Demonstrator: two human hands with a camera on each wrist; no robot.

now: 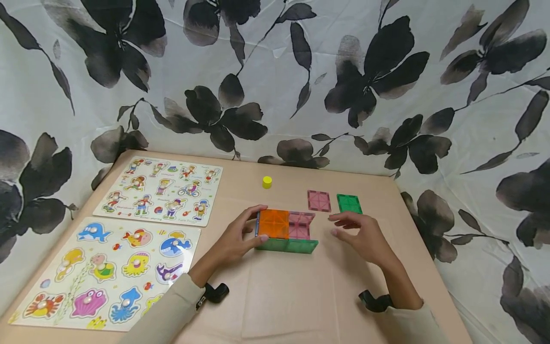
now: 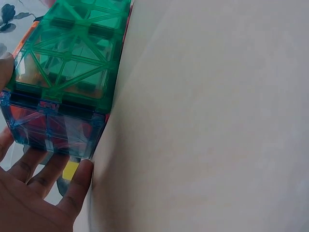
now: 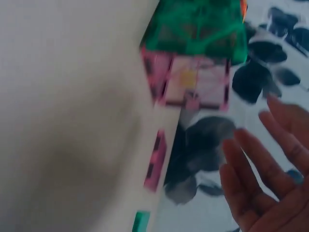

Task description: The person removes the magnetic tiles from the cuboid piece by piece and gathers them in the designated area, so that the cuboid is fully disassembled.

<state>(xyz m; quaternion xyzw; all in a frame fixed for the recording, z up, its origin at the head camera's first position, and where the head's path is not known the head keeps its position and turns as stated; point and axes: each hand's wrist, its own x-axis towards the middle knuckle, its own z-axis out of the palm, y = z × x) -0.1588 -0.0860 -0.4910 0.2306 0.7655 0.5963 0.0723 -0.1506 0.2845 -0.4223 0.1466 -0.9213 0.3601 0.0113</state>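
A box of translucent magnetic tiles (image 1: 273, 223) stands on the table, with an orange tile on top at its left half. Green tiles (image 2: 67, 58) form its front and a blue tile (image 2: 53, 126) its left end. Pink tiles (image 1: 301, 224) show inside the uncovered right half. My left hand (image 1: 237, 234) grips the left end, thumb at the front and fingers around the blue end and back. Just off the box's right end, my right hand (image 1: 363, 235) holds nothing, its fingers loosely bent; the right wrist view shows the same hand (image 3: 270, 179) apart from the tiles.
Behind the box lie a loose pink tile (image 1: 319, 200) and a loose green tile (image 1: 349, 203). A small yellow cylinder (image 1: 267, 182) stands farther back. Two picture puzzle boards, one with children (image 1: 156, 191) and one with sea animals (image 1: 111, 301), cover the table's left side. Floral cloth (image 1: 275, 71) hangs behind.
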